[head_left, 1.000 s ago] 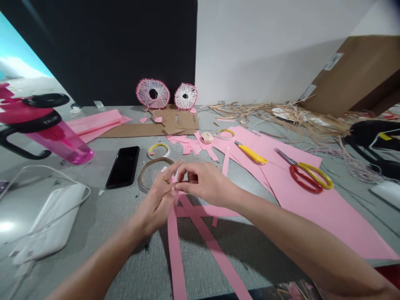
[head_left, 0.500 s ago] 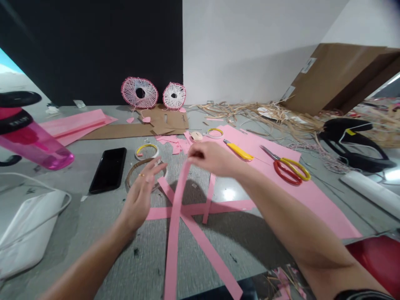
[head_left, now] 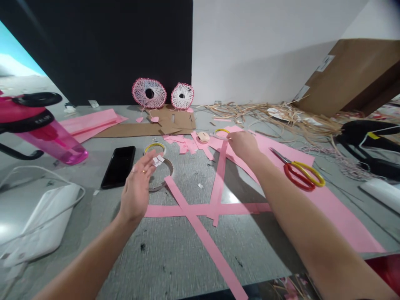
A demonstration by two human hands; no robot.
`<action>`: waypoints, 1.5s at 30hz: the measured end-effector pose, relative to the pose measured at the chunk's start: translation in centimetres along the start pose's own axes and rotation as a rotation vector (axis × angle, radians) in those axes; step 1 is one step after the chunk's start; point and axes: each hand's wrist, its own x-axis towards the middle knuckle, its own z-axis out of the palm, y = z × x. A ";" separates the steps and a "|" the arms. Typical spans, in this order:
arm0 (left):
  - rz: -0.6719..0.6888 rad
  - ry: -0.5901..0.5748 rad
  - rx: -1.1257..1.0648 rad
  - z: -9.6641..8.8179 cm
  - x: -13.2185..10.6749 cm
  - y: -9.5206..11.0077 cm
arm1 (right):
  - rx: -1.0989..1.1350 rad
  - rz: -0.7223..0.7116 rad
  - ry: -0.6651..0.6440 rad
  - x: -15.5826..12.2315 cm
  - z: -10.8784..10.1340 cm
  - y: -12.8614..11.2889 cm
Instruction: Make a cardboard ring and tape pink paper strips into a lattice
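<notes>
My right hand (head_left: 245, 146) is closed in a pinch at the far end of a pink paper strip (head_left: 219, 177), which slants down toward me. This strip meets a crosswise pink strip (head_left: 200, 210) on the grey table. A diagonal pink strip (head_left: 208, 241) crosses that one too and reaches the near edge. My left hand (head_left: 136, 187) is raised with fingers stretched out, and small white squares (head_left: 158, 160) sit at its fingertips. Behind it are a brown ring (head_left: 170, 166) and a yellow-lined tape roll (head_left: 155, 146), both partly covered.
Red-and-yellow scissors (head_left: 303, 174) lie on a large pink sheet (head_left: 340, 216) at right. A black phone (head_left: 118, 167), white power bank (head_left: 53, 225) and pink bottle (head_left: 59, 139) stand left. Farther back are pink scraps (head_left: 184, 143), cardboard (head_left: 178, 121) and dry fibres (head_left: 250, 110).
My right hand has moved right and away from me, carrying its strip off the diagonal one. My arm now hides the yellow cutter. My left hand has barely shifted, and the view has turned slightly left.
</notes>
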 end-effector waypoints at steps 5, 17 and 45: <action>-0.043 0.039 -0.077 0.3 0.0 0.2 | -0.033 0.029 -0.007 -0.5 -0.5 -2.4; -0.129 0.005 -0.235 0.3 -0.3 1.1 | 0.117 0.006 0.013 -0.9 0.4 -2.0; -0.154 -0.024 0.013 0.8 -1.3 -0.2 | 1.280 -0.473 -0.133 -8.6 -0.6 -13.6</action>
